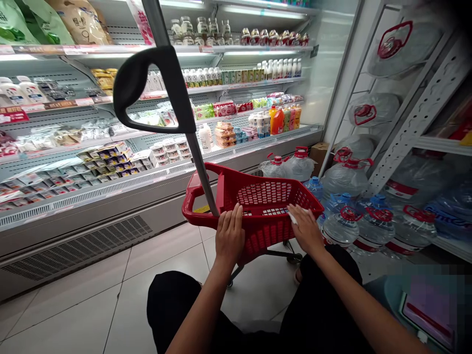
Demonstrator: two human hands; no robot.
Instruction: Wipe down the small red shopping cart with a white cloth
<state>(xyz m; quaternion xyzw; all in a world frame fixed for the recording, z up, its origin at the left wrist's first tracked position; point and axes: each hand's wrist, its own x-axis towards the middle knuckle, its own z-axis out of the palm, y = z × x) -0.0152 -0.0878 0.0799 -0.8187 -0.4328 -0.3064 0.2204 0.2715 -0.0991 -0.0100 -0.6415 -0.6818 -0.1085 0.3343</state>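
Observation:
A red plastic shopping cart (258,242) with mesh sides stands in front of me on small wheels. Its tall grey pole (201,164) rises at the left and ends in a black looped handle (187,101). My left hand (229,236) lies over the near rim beside the pole, fingers together and hooked over the edge. Farther right, my right hand (305,227) rests on the same rim near the corner. A small piece of white wipe (292,217) sticks out from under its fingers; most of it is hidden. The visible inside of the basket shows no goods.
An open refrigerated shelf case (84,211) with dairy and drinks runs along the left and back. Several large water bottles (341,226) with red handles crowd the right, by a white metal rack (413,123). Pale floor tiles (158,250) lie below; a blurred bluish-green object (391,295) is lower right.

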